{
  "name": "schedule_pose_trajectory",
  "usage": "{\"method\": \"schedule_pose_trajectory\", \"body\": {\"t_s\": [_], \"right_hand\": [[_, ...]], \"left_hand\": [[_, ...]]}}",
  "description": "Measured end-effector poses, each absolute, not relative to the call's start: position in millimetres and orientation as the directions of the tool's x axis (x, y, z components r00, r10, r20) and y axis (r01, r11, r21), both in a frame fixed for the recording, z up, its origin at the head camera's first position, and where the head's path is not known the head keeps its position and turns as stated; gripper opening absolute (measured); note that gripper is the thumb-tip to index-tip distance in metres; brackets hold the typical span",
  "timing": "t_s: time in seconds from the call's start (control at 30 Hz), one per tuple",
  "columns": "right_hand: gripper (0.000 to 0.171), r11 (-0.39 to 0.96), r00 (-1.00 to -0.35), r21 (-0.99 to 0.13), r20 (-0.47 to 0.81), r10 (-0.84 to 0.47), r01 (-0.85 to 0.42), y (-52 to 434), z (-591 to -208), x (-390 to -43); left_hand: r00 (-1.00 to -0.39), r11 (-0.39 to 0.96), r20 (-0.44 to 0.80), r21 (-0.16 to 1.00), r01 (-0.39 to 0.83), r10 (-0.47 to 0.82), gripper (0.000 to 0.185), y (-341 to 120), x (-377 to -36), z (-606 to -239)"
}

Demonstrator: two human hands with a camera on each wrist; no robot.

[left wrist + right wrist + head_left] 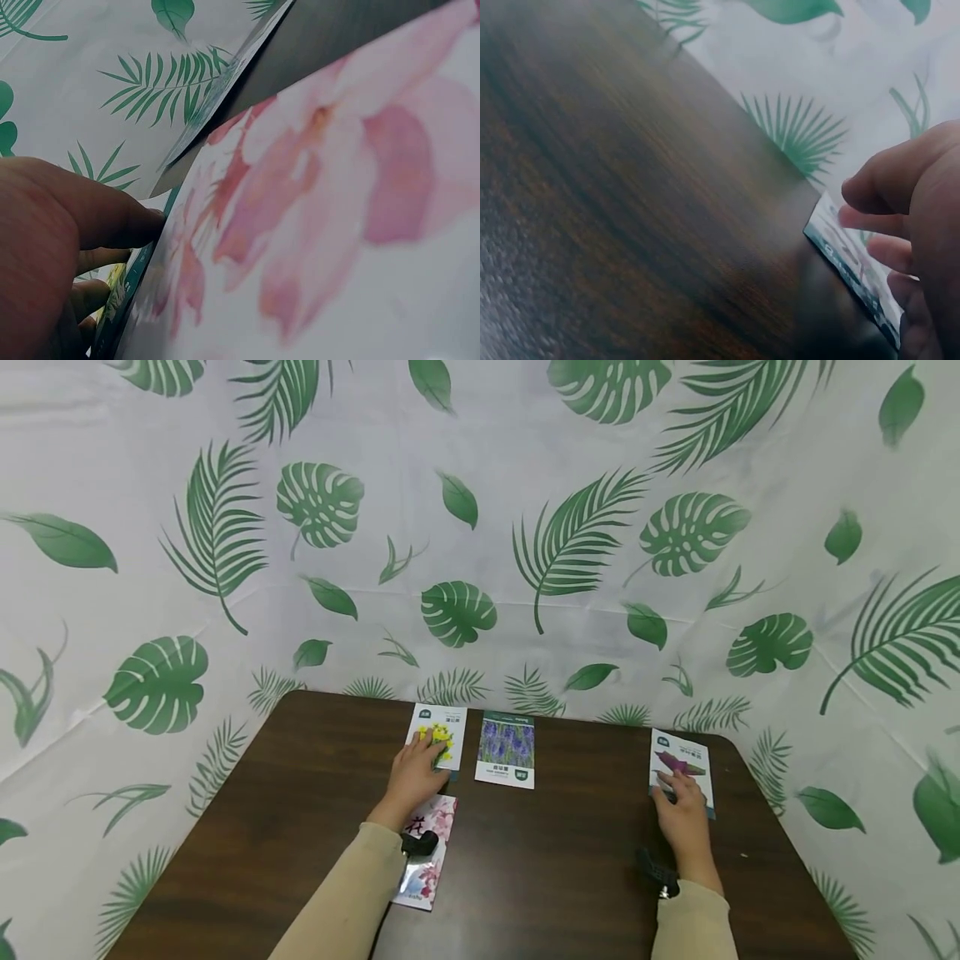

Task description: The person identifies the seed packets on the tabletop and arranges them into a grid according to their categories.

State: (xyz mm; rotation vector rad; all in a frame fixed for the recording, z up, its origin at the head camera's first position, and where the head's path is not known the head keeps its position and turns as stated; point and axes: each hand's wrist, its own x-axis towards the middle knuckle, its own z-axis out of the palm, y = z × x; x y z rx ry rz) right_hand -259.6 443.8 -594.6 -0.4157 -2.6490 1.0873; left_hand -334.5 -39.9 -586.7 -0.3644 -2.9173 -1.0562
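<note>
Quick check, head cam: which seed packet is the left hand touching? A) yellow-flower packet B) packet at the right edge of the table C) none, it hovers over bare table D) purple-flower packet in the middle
A: the left hand lies with its fingers on the yellow-flower packet, while the purple-flower packet sits untouched beside it and the right hand rests on the packet at the right.
</note>
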Motion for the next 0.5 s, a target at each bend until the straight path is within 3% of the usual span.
{"method": "schedule_pose_trajectory", "body": {"t_s": [0.17, 0.5], "right_hand": [[0.05, 0.683, -0.938, -0.707, 0.086, 0.337, 0.181, 442.4, -592.8, -258.6], [0.045, 0.758, -0.935, -0.636, 0.163, 0.315, 0.145, 437.5, -594.3, -256.0]], "left_hand": [[-0.973, 0.737, 0.098, 0.638, 0.224, 0.211, 0.062, -40.3, -332.9, -588.2], [-0.972, 0.728, 0.1, 0.647, 0.227, 0.214, 0.062, -41.6, -332.7, -588.3]]}}
